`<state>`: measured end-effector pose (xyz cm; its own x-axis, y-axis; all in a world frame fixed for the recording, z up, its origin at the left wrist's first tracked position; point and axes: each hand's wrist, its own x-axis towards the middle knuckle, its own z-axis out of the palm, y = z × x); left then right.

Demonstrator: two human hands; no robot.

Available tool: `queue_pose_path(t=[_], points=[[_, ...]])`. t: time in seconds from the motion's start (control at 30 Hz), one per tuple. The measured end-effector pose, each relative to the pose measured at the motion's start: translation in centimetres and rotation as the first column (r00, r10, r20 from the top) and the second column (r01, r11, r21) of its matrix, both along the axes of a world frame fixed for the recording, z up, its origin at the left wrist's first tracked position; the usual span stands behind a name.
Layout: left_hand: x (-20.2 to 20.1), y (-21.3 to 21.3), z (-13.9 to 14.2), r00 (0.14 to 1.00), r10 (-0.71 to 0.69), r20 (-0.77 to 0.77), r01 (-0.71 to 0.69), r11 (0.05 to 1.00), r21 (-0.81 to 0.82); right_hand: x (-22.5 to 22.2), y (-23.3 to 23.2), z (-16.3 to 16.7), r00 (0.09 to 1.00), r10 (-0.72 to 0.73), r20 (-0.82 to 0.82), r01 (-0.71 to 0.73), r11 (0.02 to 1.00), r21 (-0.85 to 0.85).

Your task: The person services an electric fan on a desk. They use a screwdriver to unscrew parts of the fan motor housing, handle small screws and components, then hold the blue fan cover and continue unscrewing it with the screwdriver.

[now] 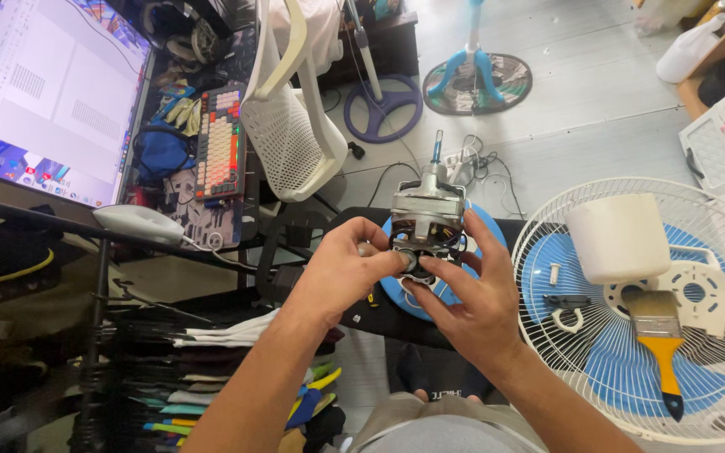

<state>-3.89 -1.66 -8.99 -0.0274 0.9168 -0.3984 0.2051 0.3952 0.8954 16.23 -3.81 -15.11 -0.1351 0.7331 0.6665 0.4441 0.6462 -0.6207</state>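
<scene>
Both hands on the grey metal fan motor with copper windings and a blue-tipped shaft (427, 222) — held up mid-frame over the lap, shaft pointing up and away.

Left hand (341, 273): grip closed round the motor's lower left side, thumb and forefinger pinched at a small round part on the motor's near face. Can't tell what that part is, too small.

Right hand (472, 306): under and to the right of the motor, fingers spread, fingertips (417, 289) touching the near face by the same round part. Grip fairly wide, supporting rather than clamped.

Behind the motor, a blue round plastic disc (484, 231) lies on a dark surface, partly hidden.

Right of the hands, well apart: white wire fan guard (715, 394) lying flat on the floor w/ blue fan blades (547, 260) showing through. On the guard: white cylindrical plastic cover (618, 236), yellow-handled flat paintbrush (660, 335), white round mounting plate (698, 294), small black clip (565, 300).

Left side: bench w/ lit monitor (48, 92), orange-and-cream keyboard (218, 138), white mesh-back chair (291, 126) beside it. Far floor — two fan bases, dark blue ring (388, 105) and light blue stand (477, 80).
</scene>
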Motion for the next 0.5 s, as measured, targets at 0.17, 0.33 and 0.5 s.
queue_pose_path(t=[0.17, 0.33, 0.5], points=[[0.16, -0.26, 0.22, 0.995, 0.060, 0.076, -0.053, 0.995, -0.084, -0.09, 0.07, -0.22, 1.000, 0.005, -0.023, -0.006, 1.000, -0.015], [0.04, -0.51, 0.35, 0.993, 0.075, 0.095, -0.066, 0.993, -0.098, -0.12, 0.22, -0.51, 0.996, 0.024, -0.091, -0.026, 0.999, -0.021], [0.21, -0.99, 0.02, 0.995, 0.069, 0.073, -0.068, 0.998, -0.019, -0.22, 0.18, -0.67, 0.994, 0.047, -0.102, -0.049, 0.999, -0.018]])
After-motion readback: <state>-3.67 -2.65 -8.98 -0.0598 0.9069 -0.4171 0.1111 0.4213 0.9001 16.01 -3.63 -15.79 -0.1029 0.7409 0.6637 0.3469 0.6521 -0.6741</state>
